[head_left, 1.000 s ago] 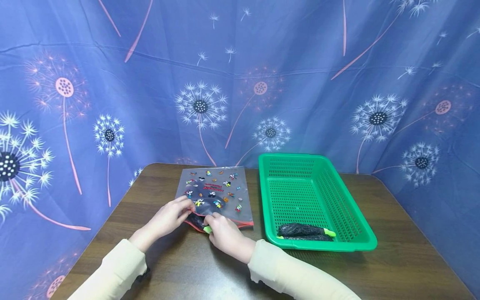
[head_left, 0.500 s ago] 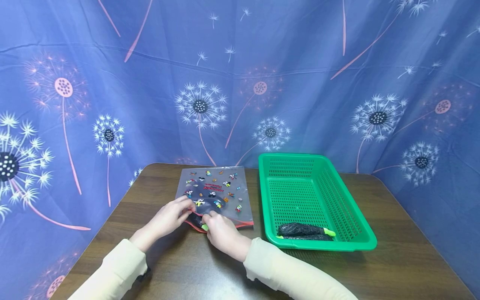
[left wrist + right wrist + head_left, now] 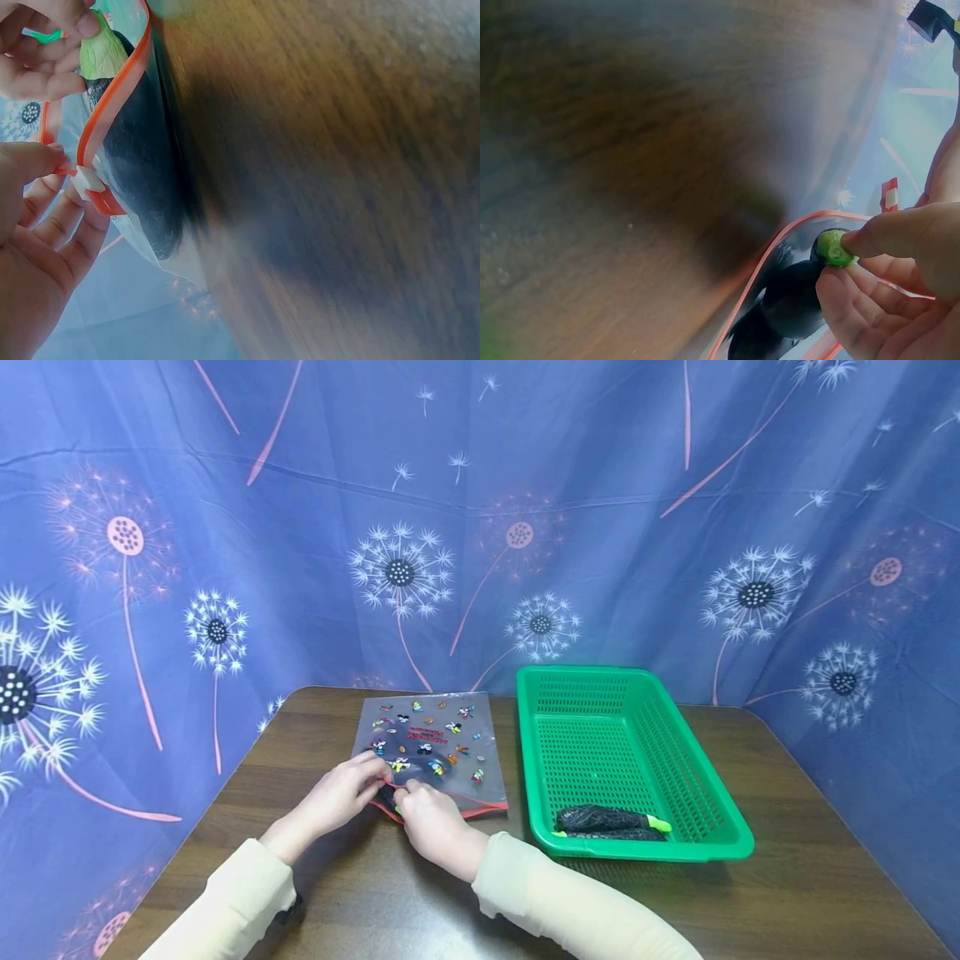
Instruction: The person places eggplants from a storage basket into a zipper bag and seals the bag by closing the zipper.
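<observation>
A clear zip bag [image 3: 465, 747] printed with small cartoon figures lies on the table, its red-edged mouth toward me. My left hand [image 3: 337, 797] pinches the mouth's edge at the left; in the left wrist view its thumb and fingers sit by the white slider [image 3: 88, 181]. My right hand [image 3: 438, 827] pinches the green stem end of a dark eggplant [image 3: 142, 165], whose body lies inside the bag mouth. Another dark, rounded shape [image 3: 791, 300] shows in the bag beside it in the right wrist view.
A green perforated basket [image 3: 528, 760] stands right of the bag. Dark eggplants [image 3: 600, 818] with yellow-green ends lie along its near side. Behind the wooden table [image 3: 802, 860] hangs a blue dandelion-print cloth [image 3: 630, 577].
My right hand has moved left and slightly up toward the bag, and the eggplant has slid farther in, less of its green end showing. My left hand stays put.
</observation>
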Demonstrator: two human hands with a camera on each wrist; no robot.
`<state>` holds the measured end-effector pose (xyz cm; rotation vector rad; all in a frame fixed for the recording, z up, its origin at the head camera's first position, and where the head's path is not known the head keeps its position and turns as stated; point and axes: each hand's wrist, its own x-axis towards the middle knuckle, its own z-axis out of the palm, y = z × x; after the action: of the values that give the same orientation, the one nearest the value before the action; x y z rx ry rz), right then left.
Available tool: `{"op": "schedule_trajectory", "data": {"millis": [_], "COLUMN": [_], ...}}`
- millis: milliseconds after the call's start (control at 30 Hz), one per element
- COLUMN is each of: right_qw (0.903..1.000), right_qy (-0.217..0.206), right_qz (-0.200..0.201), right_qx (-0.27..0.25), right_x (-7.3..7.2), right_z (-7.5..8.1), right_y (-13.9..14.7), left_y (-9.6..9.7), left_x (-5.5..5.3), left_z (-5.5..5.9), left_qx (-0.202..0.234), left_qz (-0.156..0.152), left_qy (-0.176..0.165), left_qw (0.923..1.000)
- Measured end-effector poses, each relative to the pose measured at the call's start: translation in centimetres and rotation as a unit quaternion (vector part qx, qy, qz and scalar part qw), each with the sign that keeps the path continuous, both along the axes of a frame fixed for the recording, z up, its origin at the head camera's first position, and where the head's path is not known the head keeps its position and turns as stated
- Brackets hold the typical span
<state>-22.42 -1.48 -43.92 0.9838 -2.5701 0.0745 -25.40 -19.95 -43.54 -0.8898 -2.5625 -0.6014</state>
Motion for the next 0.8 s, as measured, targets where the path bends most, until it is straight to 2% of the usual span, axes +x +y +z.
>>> {"op": "schedule_trajectory", "data": {"millis": [200, 367, 800], "right_qw": [0.9998, 0.9994, 0.9985], "right_qy": [0.020, 0.029, 0.035], "right_qz": [-0.006, -0.013, -0.015], "right_qx": [0.005, 0.016, 0.039], "right_x": [-0.14, -0.21, -0.38], "right_z": [-0.23, -0.32, -0.61], "right_y": [-0.27, -0.45, -0.62], "left_y": [0.05, 0.07, 0.07], "left_x": [0.09, 0.02, 0.21], "left_z": [0.14, 0.04, 0.30], "left_qx": [0.002, 0.006, 0.005], "left_qz": [-0.001, -0.005, -0.001], "left_qy": [-0.004, 0.007, 0.001], "left_qw": [1.0000, 0.9999, 1.0000]}}
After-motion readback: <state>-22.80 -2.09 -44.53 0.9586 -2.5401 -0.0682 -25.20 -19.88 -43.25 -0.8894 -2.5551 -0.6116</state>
